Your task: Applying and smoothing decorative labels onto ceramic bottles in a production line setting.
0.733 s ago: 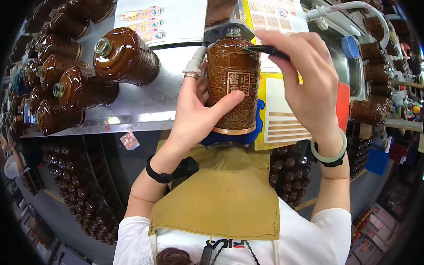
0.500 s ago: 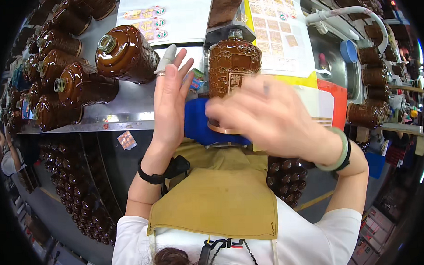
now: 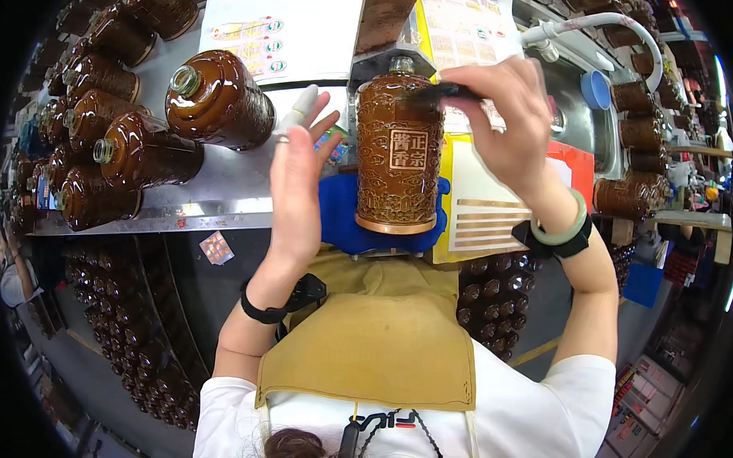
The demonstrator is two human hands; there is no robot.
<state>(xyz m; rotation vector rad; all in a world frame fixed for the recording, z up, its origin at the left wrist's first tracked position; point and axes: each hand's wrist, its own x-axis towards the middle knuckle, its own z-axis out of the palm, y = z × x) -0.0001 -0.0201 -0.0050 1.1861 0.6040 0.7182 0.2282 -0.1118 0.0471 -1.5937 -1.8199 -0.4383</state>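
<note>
A shiny brown ceramic bottle [image 3: 398,151] sits in the middle of the frame on a blue cloth [image 3: 340,222]. It has bumpy swirl patterns and a square label. The right hand [image 3: 510,119] pinches a dark brush [image 3: 441,91] near its top. The left hand [image 3: 297,183] is open beside the bottle, not touching it.

White short-sleeved shirt; mustard apron [image 3: 371,350]; black wristbands; pale green bangle [image 3: 562,227]; white fingertip cover [image 3: 304,102].
</note>
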